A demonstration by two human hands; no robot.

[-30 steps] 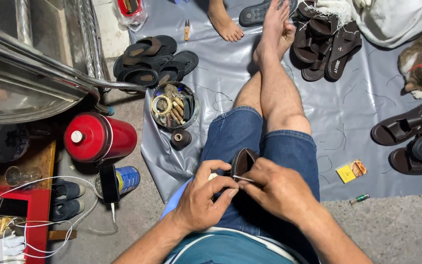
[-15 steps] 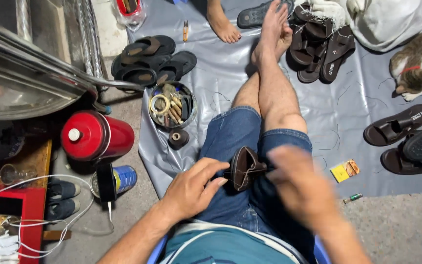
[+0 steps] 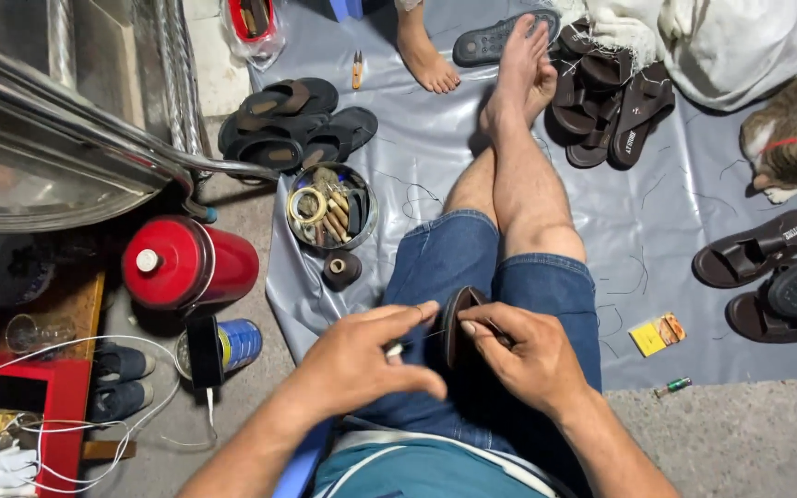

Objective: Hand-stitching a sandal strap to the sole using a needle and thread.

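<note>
Open sheet (image 3: 684, 198) rt of the legs, btwn shin and dark sandal pair (image 3: 777, 277), w/ only a small yellow packet (image 3: 657, 334) and a green lighter (image 3: 672, 386) near its front edge. Tight on the lt: round tin of tools (image 3: 331, 207) and a spool (image 3: 340, 269) just beside the thigh, red canister (image 3: 188, 263) and blue can (image 3: 237, 341) close behind, sandal pile (image 3: 292, 120) further up. Far rt blocked by cat (image 3: 795, 138) and white cloth (image 3: 740, 46).
</note>
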